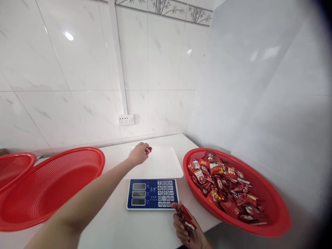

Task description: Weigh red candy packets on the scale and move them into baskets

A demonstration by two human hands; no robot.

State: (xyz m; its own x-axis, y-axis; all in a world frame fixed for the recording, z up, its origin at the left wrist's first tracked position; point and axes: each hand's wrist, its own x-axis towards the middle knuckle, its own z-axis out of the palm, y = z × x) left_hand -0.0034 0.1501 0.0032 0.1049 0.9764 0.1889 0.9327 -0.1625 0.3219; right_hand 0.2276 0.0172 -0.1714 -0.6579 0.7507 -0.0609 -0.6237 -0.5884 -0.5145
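Left hand [139, 154] is covering most of the small red-and-white wrapped packet [148, 150] it's pinching, so can't read that one. Right hand [190, 230] hides part of the glossy red packets [184, 215] in its grip, and its wrist gets chopped by the bottom edge. Digits on the blue-and-white electronic scale [152, 199]? Mostly too faint, sorry. Far-left red plastic basket [29, 159] is cut off, and the brownish blob [3, 151] behind it is too small to tell.

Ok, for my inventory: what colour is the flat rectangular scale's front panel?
The front panel is blue; see head view.
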